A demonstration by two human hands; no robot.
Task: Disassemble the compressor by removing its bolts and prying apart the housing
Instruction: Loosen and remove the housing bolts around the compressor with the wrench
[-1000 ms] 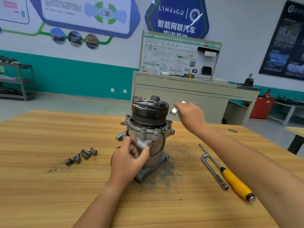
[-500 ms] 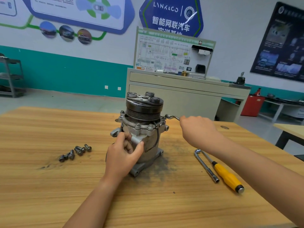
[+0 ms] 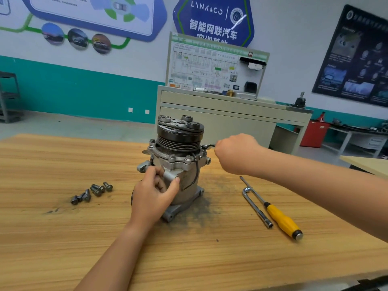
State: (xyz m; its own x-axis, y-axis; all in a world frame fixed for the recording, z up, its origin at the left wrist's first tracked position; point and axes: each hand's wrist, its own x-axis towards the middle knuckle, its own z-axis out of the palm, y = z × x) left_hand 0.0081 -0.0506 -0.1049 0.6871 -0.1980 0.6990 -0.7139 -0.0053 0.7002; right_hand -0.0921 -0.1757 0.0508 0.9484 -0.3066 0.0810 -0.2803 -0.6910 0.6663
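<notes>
Wooden table [image 3: 63,238] fills the lower frame. Compressor [image 3: 180,156] stands upright at frame centre, pulley on top. Left hand [image 3: 154,194] has thumb and fingers clamped round a lug on the housing front. Right hand [image 3: 235,154], centre right, is fisted round a small wrench [image 3: 207,146] with its tip at a flange bolt. Yellow-handled screwdriver [image 3: 282,220] and L-shaped socket wrench [image 3: 257,206] lie side by side at lower right. Loose bolts [image 3: 92,192] lie left of the compressor.

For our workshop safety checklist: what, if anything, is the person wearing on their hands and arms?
Nothing that shows. The left hand and right hand are bare: no gloves, watch or wristband. The left forearm and right forearm are bare too, no sleeve in view up to the picture's edge.
</notes>
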